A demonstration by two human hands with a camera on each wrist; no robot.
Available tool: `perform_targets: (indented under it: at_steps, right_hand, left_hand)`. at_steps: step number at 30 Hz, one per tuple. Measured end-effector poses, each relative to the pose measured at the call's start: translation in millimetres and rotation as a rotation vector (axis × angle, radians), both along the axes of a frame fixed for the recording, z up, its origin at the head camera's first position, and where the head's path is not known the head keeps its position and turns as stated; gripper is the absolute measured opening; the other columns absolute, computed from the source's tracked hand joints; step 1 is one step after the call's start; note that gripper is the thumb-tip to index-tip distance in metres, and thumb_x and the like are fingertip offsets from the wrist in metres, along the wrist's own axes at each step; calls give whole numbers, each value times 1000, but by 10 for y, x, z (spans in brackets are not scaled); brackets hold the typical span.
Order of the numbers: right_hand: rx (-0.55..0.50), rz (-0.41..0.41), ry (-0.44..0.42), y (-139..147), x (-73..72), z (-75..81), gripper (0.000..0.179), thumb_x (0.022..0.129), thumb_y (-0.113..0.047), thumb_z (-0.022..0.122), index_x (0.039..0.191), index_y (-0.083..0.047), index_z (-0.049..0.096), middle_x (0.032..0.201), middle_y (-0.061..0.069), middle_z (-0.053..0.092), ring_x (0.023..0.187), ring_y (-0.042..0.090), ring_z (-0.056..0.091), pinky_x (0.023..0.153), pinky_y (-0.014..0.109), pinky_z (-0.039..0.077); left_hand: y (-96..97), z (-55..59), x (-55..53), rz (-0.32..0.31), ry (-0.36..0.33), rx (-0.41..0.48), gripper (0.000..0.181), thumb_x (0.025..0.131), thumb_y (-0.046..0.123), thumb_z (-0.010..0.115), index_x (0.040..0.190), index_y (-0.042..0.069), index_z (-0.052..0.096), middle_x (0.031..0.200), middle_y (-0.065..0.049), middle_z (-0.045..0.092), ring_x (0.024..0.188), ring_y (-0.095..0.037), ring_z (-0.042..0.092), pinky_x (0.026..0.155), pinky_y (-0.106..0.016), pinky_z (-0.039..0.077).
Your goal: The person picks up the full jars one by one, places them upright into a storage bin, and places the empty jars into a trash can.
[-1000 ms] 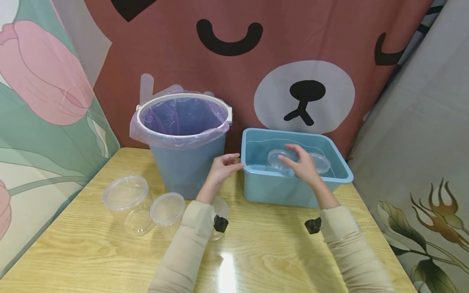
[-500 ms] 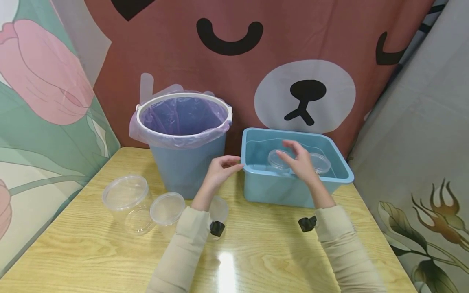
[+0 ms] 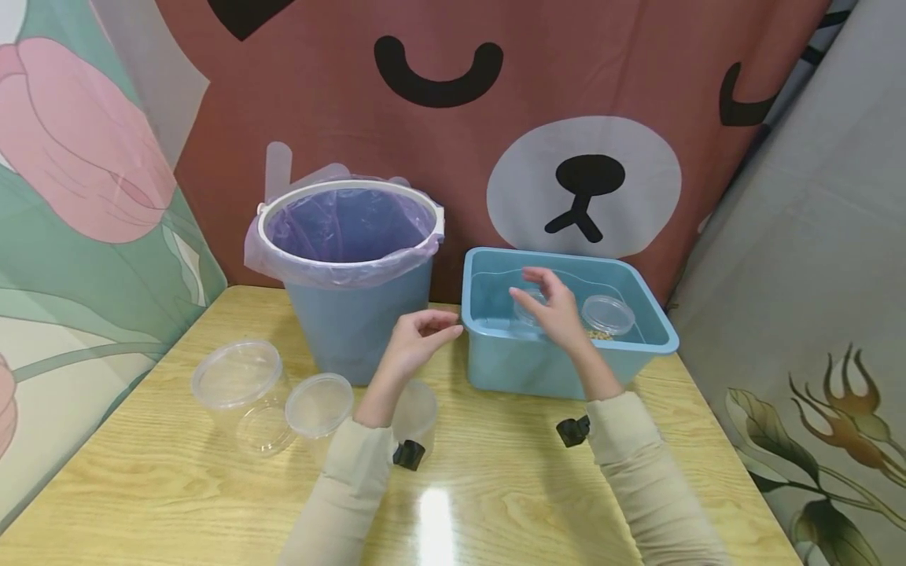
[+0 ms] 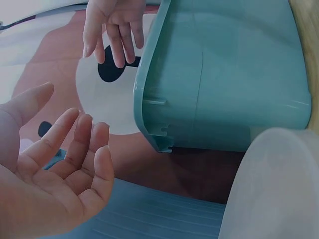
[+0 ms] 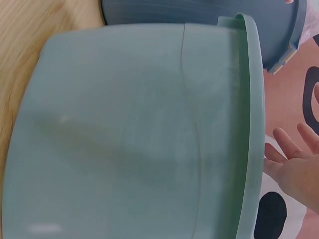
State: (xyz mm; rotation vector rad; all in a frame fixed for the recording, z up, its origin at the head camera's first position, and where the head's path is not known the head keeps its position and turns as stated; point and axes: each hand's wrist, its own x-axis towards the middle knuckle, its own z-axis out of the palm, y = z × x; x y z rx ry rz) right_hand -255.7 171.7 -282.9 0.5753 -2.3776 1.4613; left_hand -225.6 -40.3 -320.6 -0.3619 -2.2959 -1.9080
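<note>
Left hand (image 3: 416, 346): half open, thumb extended, fingers lightly bent, nothing held; beside the left end of the tub, apart from it in the left wrist view.

Right hand (image 3: 555, 313): thumb and fingers spread apart, nothing held; above the front part of the tub, partly hiding one container.

Tub: rectangular, light-blue plastic (image 3: 527, 362), open-topped, standing on the wood-grain table (image 3: 495, 479).

Contents: left clear round plastic container (image 3: 527, 310), behind the right hand; right clear round plastic container (image 3: 609, 314), near the tub's right end; small tan pieces (image 3: 600, 336) just below the latter, whether inside it or loose cannot be told.

Left of the tub: blue plastic bin (image 3: 357, 326) with sheer purple liner (image 3: 325, 274); large clear round container (image 3: 237, 377); medium clear round container (image 3: 320, 405); cloudy cup (image 3: 416, 413), partly behind the left wrist.

Handling, as judged: the step in hand looks like a reach over the tub. Best done with thumb and fingers set on opposite sides of a container's rim, a light, even squeeze, and a level lift past the tub wall; thin, smooth plastic would probably slip or flex. The left hand could usefully steady the tub's edge.

Brands, labels, writing: none legible.
</note>
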Motion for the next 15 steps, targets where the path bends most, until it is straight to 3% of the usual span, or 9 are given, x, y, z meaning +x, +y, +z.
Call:
perform_targets:
  at_steps: [11,15]
  right_hand:
    - [-56,21,-26,-95,-40,-1,41,87,-7,57,121,10,43,119,27,49,117,33,41,102,41,24]
    - [-61,35,-39,-119,-183,-111,42,87,-12,58,122,6,43,119,23,51,117,29,42,102,38,25]
  left_hand:
    - [-12,28,158,-20,30,4,23,80,9,66,98,-5,64,92,-12,65,79,-19,58,68,-24,44]
    - [-46,-31,192,-22,40,3,22,80,8,66,98,-4,65,91,-11,65,77,-18,57,68,-25,45]
